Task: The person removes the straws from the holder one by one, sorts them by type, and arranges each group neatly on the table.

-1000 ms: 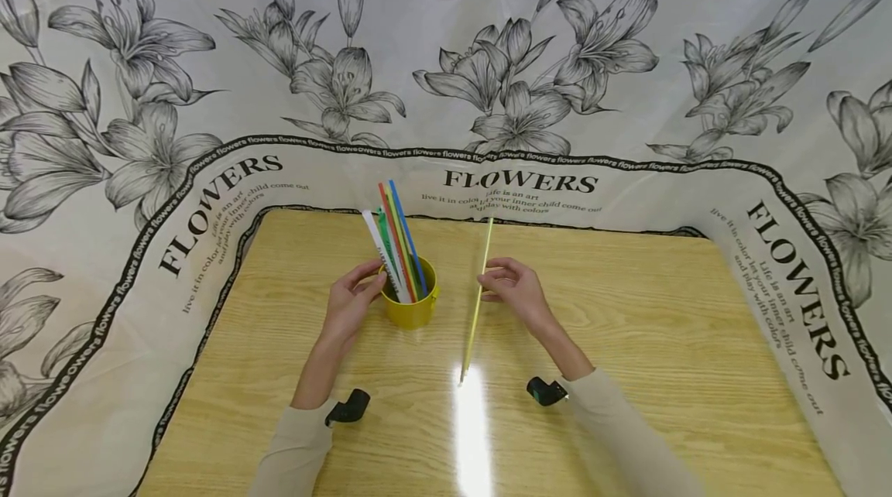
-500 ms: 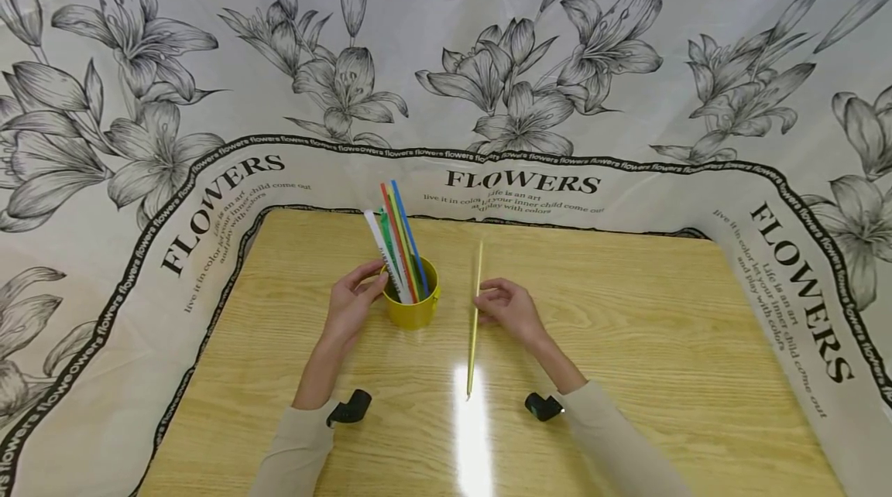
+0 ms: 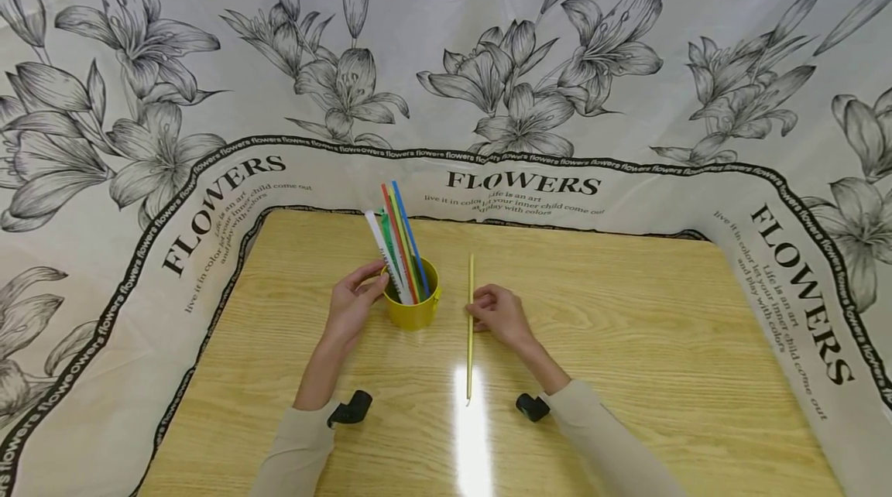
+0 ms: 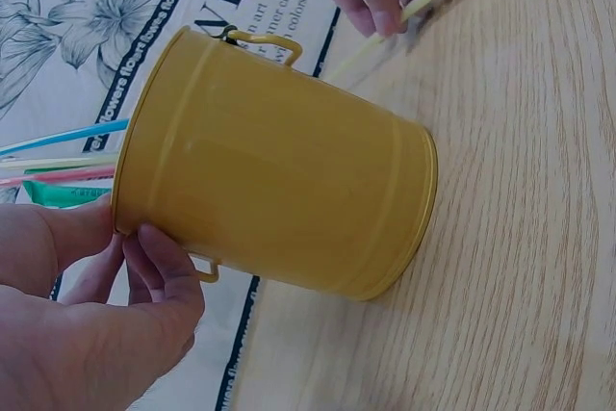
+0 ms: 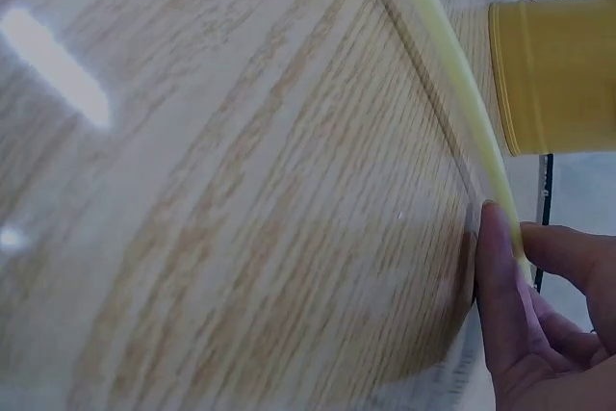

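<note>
A small yellow metal bucket (image 3: 411, 317) stands upright on the table. My left hand (image 3: 348, 305) pinches its rim on the left side, thumb and fingers close to one of its small side handles in the left wrist view. Several straws (image 3: 400, 249) in blue, red, yellow, green and white lean out of the bucket to the upper left. To the right of the bucket, my right hand (image 3: 503, 317) pinches a long thin yellow straw (image 3: 470, 361) between thumb and fingers, near its middle. In the right wrist view the straw (image 5: 457, 69) runs low over the wood, its shadow close beside it.
The wooden table (image 3: 627, 342) has a bright light reflection (image 3: 474, 435) at its front middle. White cloth with black lily drawings and FLOWERS lettering (image 3: 523, 183) surrounds the table at the back and sides. A dark camera sits at each wrist.
My right hand has drawn the yellow straw toward me and slightly left, and the straw now lies nearly straight front to back. The left hand and the bucket have stayed in place.
</note>
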{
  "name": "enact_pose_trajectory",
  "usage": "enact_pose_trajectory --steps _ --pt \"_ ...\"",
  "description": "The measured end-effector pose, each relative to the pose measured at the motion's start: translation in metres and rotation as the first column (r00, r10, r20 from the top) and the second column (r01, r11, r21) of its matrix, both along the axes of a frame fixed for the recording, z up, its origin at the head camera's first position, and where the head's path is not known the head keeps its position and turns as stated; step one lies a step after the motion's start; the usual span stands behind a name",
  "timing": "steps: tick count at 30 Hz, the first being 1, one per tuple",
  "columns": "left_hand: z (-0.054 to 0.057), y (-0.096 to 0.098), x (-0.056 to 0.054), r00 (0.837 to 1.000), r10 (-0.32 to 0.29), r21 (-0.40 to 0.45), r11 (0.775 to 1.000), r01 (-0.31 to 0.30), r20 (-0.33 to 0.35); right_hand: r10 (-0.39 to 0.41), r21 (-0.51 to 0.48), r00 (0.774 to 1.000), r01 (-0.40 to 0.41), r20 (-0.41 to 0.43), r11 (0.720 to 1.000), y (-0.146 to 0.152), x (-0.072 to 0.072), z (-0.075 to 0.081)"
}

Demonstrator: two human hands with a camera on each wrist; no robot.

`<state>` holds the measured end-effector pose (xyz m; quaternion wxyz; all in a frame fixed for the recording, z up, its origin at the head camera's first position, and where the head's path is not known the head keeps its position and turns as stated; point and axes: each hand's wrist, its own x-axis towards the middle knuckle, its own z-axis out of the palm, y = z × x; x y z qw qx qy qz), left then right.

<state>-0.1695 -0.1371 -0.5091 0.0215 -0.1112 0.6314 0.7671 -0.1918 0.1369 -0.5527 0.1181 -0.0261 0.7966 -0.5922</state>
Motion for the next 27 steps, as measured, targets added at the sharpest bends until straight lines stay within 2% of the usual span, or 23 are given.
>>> enact_pose_trajectory --steps 10,17,24,27 --pt "0.002 0.003 0.001 1.0 0.0 -0.001 1.0 0.0 -0.016 0.001 0.164 0.999 0.008 -0.054 0.986 -0.011 -0.003 0.003" --pt "0.0 0.002 0.001 1.0 0.001 0.003 1.0 -0.001 -0.005 0.004 0.185 0.999 0.005 -0.051 0.983 -0.012 -0.003 0.007" --pt "0.0 0.001 0.001 1.0 0.002 -0.005 1.0 -0.002 -0.001 0.013 0.285 0.991 0.027 -0.137 0.958 -0.014 -0.008 0.02" --pt "0.0 0.001 0.001 1.0 0.001 -0.009 1.0 -0.001 0.0 0.023 0.296 0.983 0.033 -0.185 0.954 -0.015 -0.011 0.027"
